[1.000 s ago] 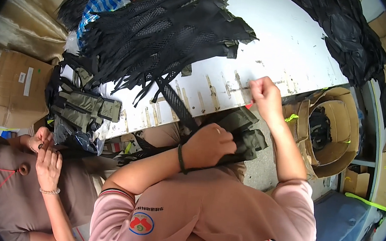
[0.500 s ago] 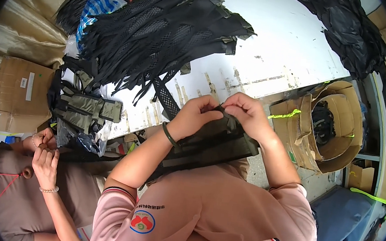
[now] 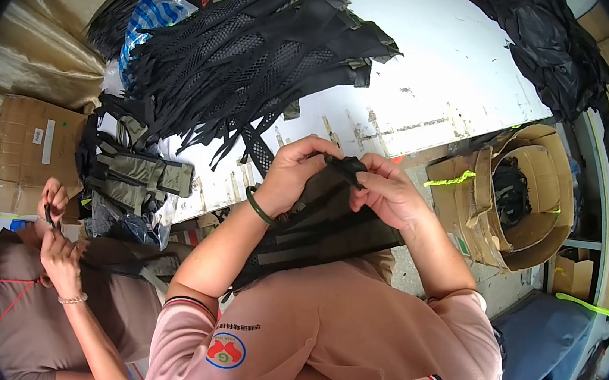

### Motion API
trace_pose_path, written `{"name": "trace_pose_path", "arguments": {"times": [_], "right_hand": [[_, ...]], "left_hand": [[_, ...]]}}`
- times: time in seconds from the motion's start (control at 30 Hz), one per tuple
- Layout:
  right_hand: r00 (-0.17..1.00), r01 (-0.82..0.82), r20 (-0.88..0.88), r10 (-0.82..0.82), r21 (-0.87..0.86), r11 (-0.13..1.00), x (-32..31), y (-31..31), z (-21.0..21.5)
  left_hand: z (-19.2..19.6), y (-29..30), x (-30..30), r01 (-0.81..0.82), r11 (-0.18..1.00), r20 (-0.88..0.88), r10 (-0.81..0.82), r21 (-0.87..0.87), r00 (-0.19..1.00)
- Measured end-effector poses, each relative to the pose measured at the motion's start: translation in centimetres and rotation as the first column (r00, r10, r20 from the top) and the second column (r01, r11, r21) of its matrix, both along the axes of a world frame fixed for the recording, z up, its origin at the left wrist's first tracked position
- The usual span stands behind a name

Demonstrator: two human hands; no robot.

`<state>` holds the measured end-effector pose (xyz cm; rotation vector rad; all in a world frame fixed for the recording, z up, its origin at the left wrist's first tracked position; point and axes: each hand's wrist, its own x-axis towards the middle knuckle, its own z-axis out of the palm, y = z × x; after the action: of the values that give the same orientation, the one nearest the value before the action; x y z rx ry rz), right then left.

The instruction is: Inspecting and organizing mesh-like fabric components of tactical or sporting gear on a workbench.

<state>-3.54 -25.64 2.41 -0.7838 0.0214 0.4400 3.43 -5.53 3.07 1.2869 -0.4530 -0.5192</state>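
Note:
My left hand point(image 3: 293, 172) pinches the edge of a dark fabric piece point(image 3: 338, 224) between thumb and fingers. On the other side of the same edge, my right hand point(image 3: 393, 194) is closed on it, with the cloth bunched up between the two hands. The rest of the piece, black and dark olive, hangs down over my lap. What lies under my fingertips is too small to make out. A dark green band point(image 3: 260, 206) circles my left wrist.
Ahead, a pile of black mesh straps point(image 3: 259, 57) covers part of the white table point(image 3: 437, 77). Olive strapped pieces point(image 3: 143, 173) lie at its left. An opened cardboard box point(image 3: 479, 202) stands to my right. On my left, a co-worker's hands point(image 3: 60, 256) hold a dark strip.
My hands have drawn slightly apart, the left moving left and the right turning over. More bunched cloth shows between them. The co-worker's hands have separated, one rising.

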Motion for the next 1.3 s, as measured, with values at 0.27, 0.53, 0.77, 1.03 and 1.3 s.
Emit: {"name": "trace_pose_path", "arguments": {"times": [0.27,0.53,0.77,1.03,1.3], "right_hand": [[0.824,0.534,0.515,-0.235,-0.568,0.626,1.0,-0.1,-0.7],[0.885,0.366,0.466,0.009,-0.706,0.607,2.4,1.2,1.8],[0.804,0.575,0.539,-0.253,-0.594,0.563,3.4,1.2,0.6],[0.794,0.595,0.568,-0.217,-0.651,0.471,2.3,1.0,0.2],[0.615,0.771,0.757,-0.219,-0.521,0.366,3.5,0.1,0.0]], "left_hand": [[0.5,-0.5,-0.1,-0.063,0.938,0.04,0.053,0.34,0.998],[1.8,-1.2,-0.9,-0.061,0.866,0.221,-0.058,0.497,0.974],[1.2,-1.0,-0.8,-0.063,0.912,0.172,-0.008,0.404,0.985],[0.1,0.3,-1.4,0.204,0.893,0.205,-0.305,0.4,0.93],[3.2,1.7,0.2,0.479,0.791,-0.213,-0.43,0.38,0.878]]}}
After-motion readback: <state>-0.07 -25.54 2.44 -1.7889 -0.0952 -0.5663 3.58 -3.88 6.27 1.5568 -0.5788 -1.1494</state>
